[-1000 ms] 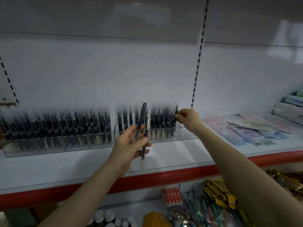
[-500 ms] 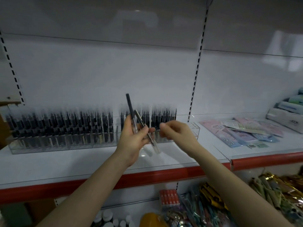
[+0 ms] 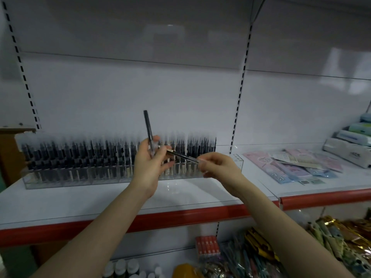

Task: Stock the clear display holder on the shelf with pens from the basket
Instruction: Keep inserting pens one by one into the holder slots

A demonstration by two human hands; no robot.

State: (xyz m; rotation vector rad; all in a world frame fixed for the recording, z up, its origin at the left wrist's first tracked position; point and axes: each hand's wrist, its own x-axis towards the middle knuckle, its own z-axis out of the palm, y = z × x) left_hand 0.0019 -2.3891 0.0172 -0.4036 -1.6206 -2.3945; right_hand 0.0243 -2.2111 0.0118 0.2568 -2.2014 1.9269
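1. Slanted pen (image 3: 181, 155): held in front of the clear display holder (image 3: 240, 164), across its filled right-hand part. The right hand (image 3: 218, 167) pinches the pen's clear end. The other end lies at the fingers of the left hand (image 3: 149, 167) (whether they also grip that end, cannot tell). Judgement: the end pinch lets it be drawn free and dropped into a slot.
2. Upright pen (image 3: 148, 129): gripped by the left hand, rising above the holder's pen tops. Judged a reserve, kept vertical so it stays clear of the handover.
3. Holder contents: dark stocked pens (image 3: 90, 157) stand upright along nearly its whole length. Only the far right end shows empty slots, the likely destination. Task looks nearly complete.
4. Basket: not in view.
5. The holder sits on the white shelf (image 3: 80, 199).
6. Right of the holder: flat pastel packets (image 3: 291, 167), then stacked boxes (image 3: 349, 149).
7. Below the holder, on the shelf underneath: mixed goods (image 3: 261, 255), too blurred to identify.
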